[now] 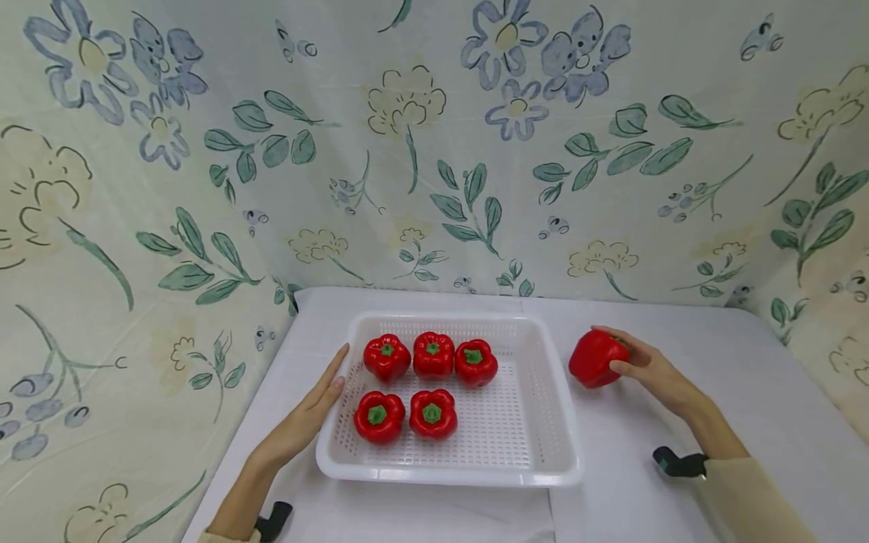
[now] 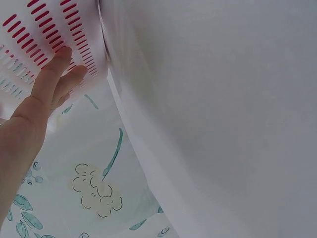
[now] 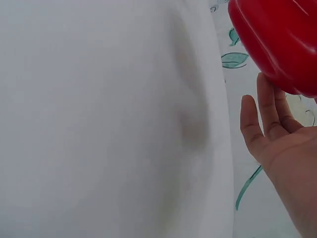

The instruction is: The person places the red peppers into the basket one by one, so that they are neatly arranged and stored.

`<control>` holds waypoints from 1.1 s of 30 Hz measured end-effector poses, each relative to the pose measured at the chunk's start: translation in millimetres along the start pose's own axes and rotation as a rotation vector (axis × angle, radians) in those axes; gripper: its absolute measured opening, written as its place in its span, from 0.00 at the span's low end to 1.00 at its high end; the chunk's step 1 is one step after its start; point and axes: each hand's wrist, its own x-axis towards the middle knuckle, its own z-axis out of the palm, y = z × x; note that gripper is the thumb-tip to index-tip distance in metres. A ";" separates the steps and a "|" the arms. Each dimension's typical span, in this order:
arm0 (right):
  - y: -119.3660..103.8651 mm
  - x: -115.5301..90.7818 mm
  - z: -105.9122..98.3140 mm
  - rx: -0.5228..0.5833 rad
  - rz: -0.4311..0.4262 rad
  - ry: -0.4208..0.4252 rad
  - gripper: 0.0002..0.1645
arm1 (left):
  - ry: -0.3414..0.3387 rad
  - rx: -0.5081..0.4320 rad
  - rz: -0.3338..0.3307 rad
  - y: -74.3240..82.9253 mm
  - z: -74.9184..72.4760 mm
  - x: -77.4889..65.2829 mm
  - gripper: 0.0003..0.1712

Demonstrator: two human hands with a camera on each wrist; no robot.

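A white plastic basket (image 1: 489, 445) with slotted walls holds several red bell peppers, three in a back row and two in front, green stems up. My left hand (image 1: 315, 403) rests against the basket's left side with fingers straight; in the left wrist view its fingertips (image 2: 62, 55) lie on the slotted wall. To the right of the basket, my right hand (image 1: 648, 369) grips another red bell pepper (image 1: 596, 359), tilted on its side, thumb in front and fingers behind. In the right wrist view this pepper (image 3: 282, 44) appears above the table, with fingers (image 3: 267, 101) under it.
The basket stands on a table with a white cloth (image 1: 638, 483). A floral curtain (image 1: 421, 211) hangs behind the table and along its left and right sides. Dark wrist devices (image 1: 679, 461) sit at both wrists.
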 end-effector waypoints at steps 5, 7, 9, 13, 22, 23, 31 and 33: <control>-20.5 3.1 2.5 -0.016 -0.064 0.009 0.43 | -0.001 0.002 -0.006 -0.3 0.3 0.3 0.34; -29.0 3.9 2.6 -0.007 -0.093 0.010 0.43 | -0.004 0.002 -0.008 0.0 0.2 0.2 0.34; -38.1 4.9 2.4 0.010 -0.123 0.009 0.44 | -0.004 -0.001 -0.007 0.3 0.1 0.4 0.34; -59.2 6.7 3.4 0.074 -0.182 -0.015 0.45 | -0.005 -0.006 -0.008 1.0 -0.1 0.4 0.34; -113.1 10.0 16.8 0.058 -0.250 -0.072 0.50 | -0.004 -0.011 -0.012 0.9 -0.6 0.0 0.35; -118.6 11.1 19.2 0.048 -0.258 -0.078 0.50 | -0.003 -0.012 -0.013 1.2 -0.6 -0.1 0.35; -148.4 22.1 38.8 0.000 -0.304 -0.222 0.52 | -0.014 -0.020 0.005 -0.1 -1.9 1.4 0.35; -152.1 25.3 44.7 -0.010 -0.305 -0.265 0.52 | -0.015 -0.018 0.006 -0.4 -2.1 1.7 0.35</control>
